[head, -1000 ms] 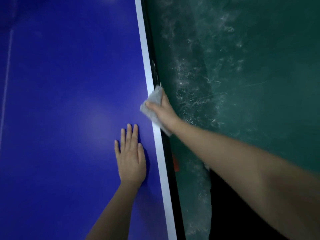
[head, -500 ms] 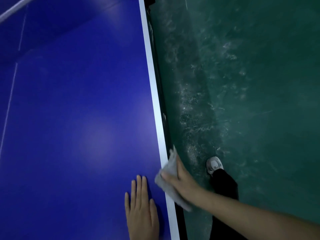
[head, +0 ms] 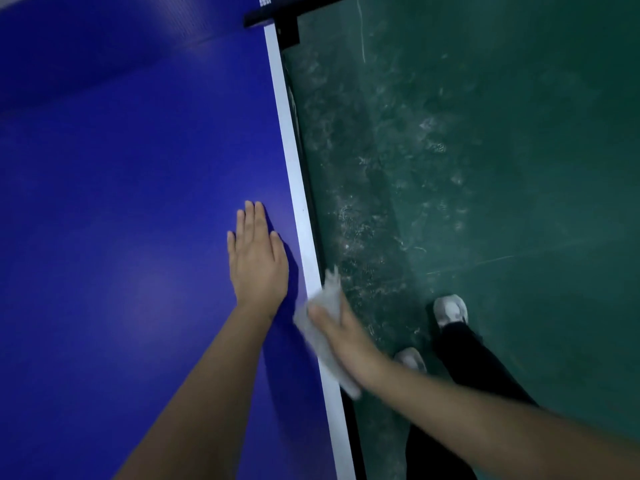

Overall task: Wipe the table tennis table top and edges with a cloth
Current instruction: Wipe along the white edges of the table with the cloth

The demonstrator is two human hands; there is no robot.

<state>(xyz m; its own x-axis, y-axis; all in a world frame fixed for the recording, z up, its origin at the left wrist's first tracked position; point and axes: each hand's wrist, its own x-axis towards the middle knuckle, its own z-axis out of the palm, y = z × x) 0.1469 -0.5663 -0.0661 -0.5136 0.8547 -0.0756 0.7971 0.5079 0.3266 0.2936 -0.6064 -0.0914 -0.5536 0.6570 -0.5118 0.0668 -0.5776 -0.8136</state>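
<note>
- Two hands work at one long side of the blue table (head: 121,202).
- The left hand (head: 258,261) lies palm down on the blue top, fingers straight and pressed together, thumb close in; it holds nothing.
- Just right of that hand runs the white line (head: 294,188) along the table's rim, with the dark side edge beyond it.
- The right hand (head: 346,337) sits on that rim, a little nearer the person than the left hand and just beside its wrist.
- It grips the pale grey cloth (head: 330,294): the thumb presses on top of the cloth, while the fingers go down over the side and are hidden.
- The cloth is folded over the rim under the right hand, covering the white line there. One ragged end sticks out ahead of the fingers and the other trails back past the wrist.
- The right hand and cloth are blurred.
- Far ahead of both hands, a black net post (head: 273,20) is clamped to the rim.
- Right of the right hand lies the scuffed green floor (head: 485,168), with white dusty marks closest to the table.
- Two pale shoes (head: 450,310) and black trousers (head: 478,368) stand on the floor just right of the right forearm.
</note>
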